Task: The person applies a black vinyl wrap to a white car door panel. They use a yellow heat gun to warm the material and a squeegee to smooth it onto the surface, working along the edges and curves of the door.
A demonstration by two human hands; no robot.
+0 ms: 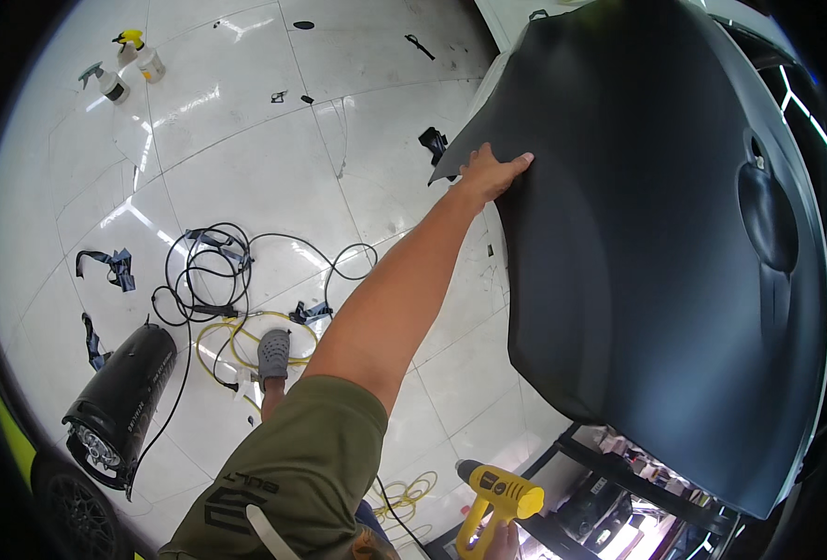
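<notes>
I see my left hand at 1 o'clock, with the thumb spread on a big dark gray sheet and the fingers bent at its edge; I cannot tell how tight it holds. A pointy corner of the sheet sticks out past the fingers toward 9 o'clock. My right hand is low at 5 o'clock, partly cut off, with its fingers curled around a yellow heat gun. The gun's dark nose points toward 10 o'clock. The sheet fills the 3 o'clock side, lying over the side of a car, and it has a round dip near its far edge. Down at 6 o'clock, a yellow cord lies in loops on the shiny white floor. A gray shoe and a fat black tube are at 8 o'clock. Black cable loops at 9 o'clock, and two spray bottles stand at 10 o'clock.
</notes>
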